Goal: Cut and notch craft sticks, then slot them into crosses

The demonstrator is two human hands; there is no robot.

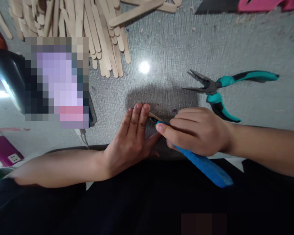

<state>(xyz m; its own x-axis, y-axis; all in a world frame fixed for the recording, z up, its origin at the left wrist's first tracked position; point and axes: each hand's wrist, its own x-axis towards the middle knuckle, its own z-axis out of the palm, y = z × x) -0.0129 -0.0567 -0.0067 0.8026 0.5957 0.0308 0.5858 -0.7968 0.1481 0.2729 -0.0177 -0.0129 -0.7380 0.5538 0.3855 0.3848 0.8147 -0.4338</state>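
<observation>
My right hand (196,130) is closed around a blue-handled tool (210,169) with a dark tip, its thumb lying along the front of the handle. That tip rests close beside a narrow wooden craft stick (155,116), which shows between my two hands; its ends are hidden. My left hand (132,137) lies flat on the table, fingers stretched out, the index fingertip touching the stick. Whether the stick runs on beneath those fingers I cannot tell. The left thumb points toward the right hand, below the stick.
Open needle-nose pliers (210,86) with teal and black handles lie at the right. Many loose craft sticks (98,32) spread across the back left. A pink-handled saw (267,6) is at the top right. A blurred-out object (61,81), a cable (82,135) and a purple plug (6,150) are left.
</observation>
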